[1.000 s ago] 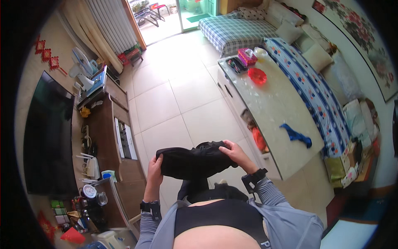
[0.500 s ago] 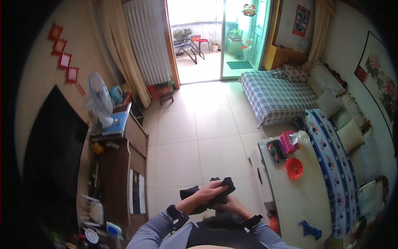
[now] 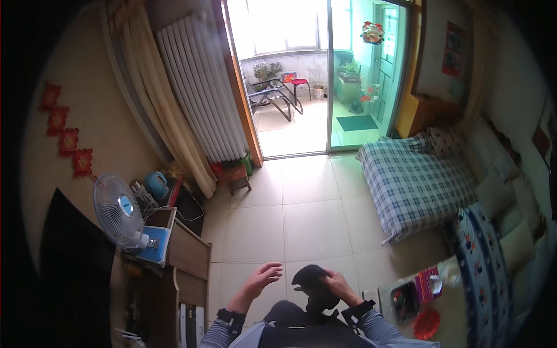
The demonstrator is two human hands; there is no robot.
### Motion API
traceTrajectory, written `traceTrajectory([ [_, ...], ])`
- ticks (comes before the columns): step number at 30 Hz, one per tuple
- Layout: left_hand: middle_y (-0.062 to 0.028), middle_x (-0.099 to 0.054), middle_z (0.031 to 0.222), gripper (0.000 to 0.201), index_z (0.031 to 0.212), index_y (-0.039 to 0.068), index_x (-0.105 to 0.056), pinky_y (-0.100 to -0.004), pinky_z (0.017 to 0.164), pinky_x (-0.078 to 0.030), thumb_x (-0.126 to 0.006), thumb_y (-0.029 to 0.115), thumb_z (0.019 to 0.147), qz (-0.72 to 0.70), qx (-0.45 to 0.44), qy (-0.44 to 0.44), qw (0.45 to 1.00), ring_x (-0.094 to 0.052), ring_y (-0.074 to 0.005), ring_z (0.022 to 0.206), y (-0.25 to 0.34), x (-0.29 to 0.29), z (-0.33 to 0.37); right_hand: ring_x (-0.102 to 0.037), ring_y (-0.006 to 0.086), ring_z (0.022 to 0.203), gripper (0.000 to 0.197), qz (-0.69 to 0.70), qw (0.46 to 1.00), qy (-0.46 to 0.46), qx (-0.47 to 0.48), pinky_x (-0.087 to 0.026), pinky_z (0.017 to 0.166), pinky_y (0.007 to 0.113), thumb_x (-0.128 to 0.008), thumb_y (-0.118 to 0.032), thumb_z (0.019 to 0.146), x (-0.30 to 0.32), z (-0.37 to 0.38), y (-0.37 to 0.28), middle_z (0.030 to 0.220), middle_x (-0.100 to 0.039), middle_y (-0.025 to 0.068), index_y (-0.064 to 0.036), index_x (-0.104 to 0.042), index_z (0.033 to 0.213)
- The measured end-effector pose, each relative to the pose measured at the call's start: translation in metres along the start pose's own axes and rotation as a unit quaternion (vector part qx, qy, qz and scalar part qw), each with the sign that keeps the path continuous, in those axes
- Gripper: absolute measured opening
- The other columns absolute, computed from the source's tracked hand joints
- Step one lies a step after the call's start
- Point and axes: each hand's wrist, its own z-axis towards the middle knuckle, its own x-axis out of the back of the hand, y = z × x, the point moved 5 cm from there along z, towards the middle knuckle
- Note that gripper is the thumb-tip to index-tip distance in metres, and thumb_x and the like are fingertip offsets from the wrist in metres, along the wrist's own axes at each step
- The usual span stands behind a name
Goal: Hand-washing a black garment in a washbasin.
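Observation:
My right hand (image 3: pixel 342 288) grips the edge of a black soft cloth item (image 3: pixel 316 287), its fingers wrapped round the right side. The cloth hangs loosely in front of my lap, curved at the top, with a flap sticking out on its left. Its exact kind I cannot make out. My left hand (image 3: pixel 262 282) is raised to the left of the cloth, apart from it, with its fingers stretched out and nothing in them. Dark straps circle both wrists.
At the right stands a low table with a black tray (image 3: pixel 404 300), a tissue box (image 3: pixel 429 284) and a red dish (image 3: pixel 427 323). Beyond is a checked bed (image 3: pixel 415 180). To the left are a cabinet (image 3: pixel 194 243), a white fan (image 3: pixel 120 211) and a small stool (image 3: pixel 235 178).
My left hand has let go of the black cloth and moved left, opening. The cloth, bunched between both hands before, now hangs spread from my right hand. The view has tilted upward.

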Motion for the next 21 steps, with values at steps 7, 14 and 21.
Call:
traceTrajectory([
  [7, -0.0059, -0.062, 0.091, 0.024, 0.111, 0.005, -0.056, -0.0253, 0.075, -0.049, -0.050, 0.019, 0.092, -0.101, 0.020, 0.087, 0.991, -0.059, -0.0119, 0.080, 0.040, 0.096, 0.166, -0.062, 0.0227, 0.087, 0.032, 0.315, 0.948, 0.039, 0.002, -0.051, 0.078, 0.034, -0.047, -0.021, 0.091, 0.114, 0.224, -0.086, 0.101, -0.063, 0.0118, 0.0006, -0.055, 0.112],
  [14, -0.0045, -0.060, 0.095, 0.028, 0.114, 0.004, -0.054, -0.0236, 0.075, -0.047, -0.051, 0.020, 0.092, -0.018, 0.014, -0.010, 1.000, -0.058, -0.0096, 0.084, 0.170, 0.114, 0.421, -0.052, 0.0280, 0.111, 0.046, 0.503, 0.854, 0.035, 0.130, -0.043, 0.095, 0.043, -0.032, -0.035, 0.096, 0.199, 0.420, -0.216, 0.121, -0.054, 0.0143, -0.0018, -0.047, 0.124],
  [21, -0.0122, -0.046, 0.122, 0.070, 0.137, 0.009, -0.033, -0.0323, 0.092, -0.042, -0.069, 0.022, 0.079, 0.072, -0.018, -0.092, 0.993, -0.048, -0.0208, 0.111, 0.270, 0.058, 0.665, -0.052, 0.0303, 0.111, 0.049, 0.538, 0.834, 0.057, 0.106, -0.043, 0.094, 0.045, -0.030, -0.036, 0.096, 0.279, 0.603, -0.238, 0.122, -0.051, 0.0167, 0.0000, -0.045, 0.124],
])
